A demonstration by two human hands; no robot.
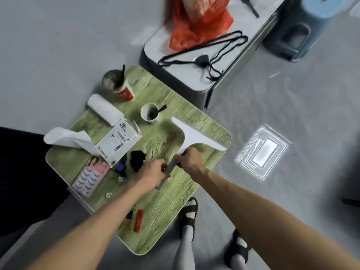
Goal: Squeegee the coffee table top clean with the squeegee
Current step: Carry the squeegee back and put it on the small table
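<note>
Over the green coffee table, left hand and right hand both closed around squeegee handle

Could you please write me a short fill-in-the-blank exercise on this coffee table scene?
1. Both hands hold the squeegee by its ____.
2. The coffee table top has a ____ wood-grain finish.
3. The white cup stands beside the squeegee blade; the ____ cup stands farther back, near the table's edge.
4. The left hand sits ____ on the handle than the right hand.

Missing words: handle; green; red; lower
</note>
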